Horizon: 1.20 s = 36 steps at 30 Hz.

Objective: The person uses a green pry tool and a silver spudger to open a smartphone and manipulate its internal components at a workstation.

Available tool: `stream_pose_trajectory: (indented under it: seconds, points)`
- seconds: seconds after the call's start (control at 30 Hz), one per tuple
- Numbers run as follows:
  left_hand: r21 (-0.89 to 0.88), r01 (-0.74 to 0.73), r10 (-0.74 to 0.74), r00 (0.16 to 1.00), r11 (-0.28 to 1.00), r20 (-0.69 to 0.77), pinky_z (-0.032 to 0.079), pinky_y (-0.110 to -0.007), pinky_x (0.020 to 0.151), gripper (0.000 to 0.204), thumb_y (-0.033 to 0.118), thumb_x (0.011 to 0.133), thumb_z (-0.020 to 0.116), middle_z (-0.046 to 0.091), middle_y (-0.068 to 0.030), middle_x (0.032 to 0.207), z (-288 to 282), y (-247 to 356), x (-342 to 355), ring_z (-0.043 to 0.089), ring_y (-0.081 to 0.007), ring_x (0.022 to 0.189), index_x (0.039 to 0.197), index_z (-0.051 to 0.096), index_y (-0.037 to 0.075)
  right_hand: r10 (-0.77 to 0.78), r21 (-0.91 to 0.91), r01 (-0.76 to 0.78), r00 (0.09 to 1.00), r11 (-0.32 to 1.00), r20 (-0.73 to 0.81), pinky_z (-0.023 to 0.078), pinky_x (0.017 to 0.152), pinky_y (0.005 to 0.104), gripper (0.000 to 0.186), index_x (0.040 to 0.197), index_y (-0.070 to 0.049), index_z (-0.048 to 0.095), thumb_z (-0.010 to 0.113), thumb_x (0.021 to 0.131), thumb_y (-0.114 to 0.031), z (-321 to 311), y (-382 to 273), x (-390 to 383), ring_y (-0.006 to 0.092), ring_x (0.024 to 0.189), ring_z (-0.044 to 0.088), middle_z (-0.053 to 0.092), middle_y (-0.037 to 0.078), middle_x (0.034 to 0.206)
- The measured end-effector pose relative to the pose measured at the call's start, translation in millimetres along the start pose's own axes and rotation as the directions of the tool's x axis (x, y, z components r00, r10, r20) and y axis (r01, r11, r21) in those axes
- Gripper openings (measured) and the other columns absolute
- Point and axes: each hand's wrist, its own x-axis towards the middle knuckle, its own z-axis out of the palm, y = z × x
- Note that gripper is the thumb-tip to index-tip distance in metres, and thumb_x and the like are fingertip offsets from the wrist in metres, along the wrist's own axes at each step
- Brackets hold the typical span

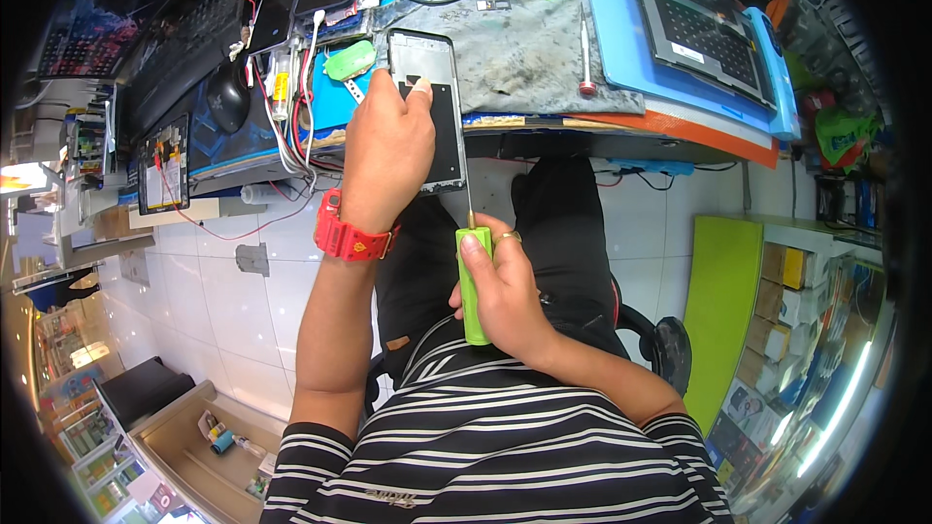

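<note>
My left hand is closed on a thin black device frame, shaped like the housing of a phone or small tablet. Its upper part is bare grey metal and its lower part is matt black. The frame juts out past the bench's front edge, its lower end above my lap. Low in front of my body, my right hand wraps round a bright green tool handle, thumb on top. A slim metal shaft points up from the handle to the frame's lower right edge; whether it touches cannot be made out.
On the grey work mat lies a screwdriver. To its right, a dark panel rests on a blue sheet. Cables, a green oval object and a mouse crowd the left. A drawer stands lower left.
</note>
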Motion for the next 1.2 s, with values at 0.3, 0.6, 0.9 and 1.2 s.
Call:
stream_pose_trajectory:
  seconds: [0.3, 0.6, 0.9, 1.2]
  points:
    - [0.049, 0.006, -0.007, 1.0, 0.999, 0.016, 0.048, -0.06, 0.084, 0.038, 0.026, 0.105, 0.058, 0.066, -0.0407, 0.097, -2.2, 1.0, -0.8, 0.063, -0.0593, 0.097, 0.101, 0.054, -0.011, 0.009, 0.016, -0.009, 1.0, 1.0, -0.001, 0.054, 0.053, 0.0294, 0.052, 0.142, 0.006, 0.048, 0.056, 0.112, -0.037, 0.7, -15.4, 15.6, 0.0134, 0.062, 0.065, 0.063, 0.009, 0.089]
    - [-0.011, -0.032, 0.032, 0.999, 0.999, 0.042, 0.048, -0.059, 0.082, 0.037, 0.026, 0.104, 0.059, 0.066, -0.0386, 0.093, -3.1, -7.1, 0.5, 0.063, -0.0587, 0.095, 0.099, 0.054, -0.01, -0.008, -0.03, 0.007, 1.0, 1.0, -0.012, 0.054, 0.053, 0.0298, 0.051, 0.141, 0.005, 0.051, 0.057, 0.112, -0.036, -4.2, -13.2, 18.6, 0.0134, 0.061, 0.065, 0.063, 0.009, 0.089]
    - [-0.049, -0.024, 0.028, 0.997, 0.998, 0.069, 0.05, -0.056, 0.079, 0.038, 0.028, 0.103, 0.061, 0.067, -0.0335, 0.089, -5.4, -20.3, 8.9, 0.066, -0.0533, 0.088, 0.102, 0.056, -0.009, -0.093, -0.133, 0.09, 0.996, 0.987, -0.014, 0.053, 0.055, 0.0296, 0.047, 0.14, 0.004, 0.053, 0.06, 0.11, -0.032, -21.5, -7.2, 18.3, 0.0127, 0.062, 0.065, 0.065, 0.008, 0.086]
    - [0.034, -0.007, 0.004, 0.998, 0.999, 0.068, 0.049, -0.058, 0.08, 0.036, 0.026, 0.105, 0.06, 0.067, -0.0343, 0.088, -8.2, -2.9, 0.3, 0.065, -0.0552, 0.089, 0.1, 0.054, -0.009, -0.106, -0.372, 0.138, 0.989, 0.918, 0.103, 0.053, 0.062, 0.0324, 0.048, 0.137, 0.007, 0.056, 0.06, 0.11, -0.031, -29.1, -7.1, -1.0, 0.0153, 0.062, 0.065, 0.068, 0.011, 0.088]
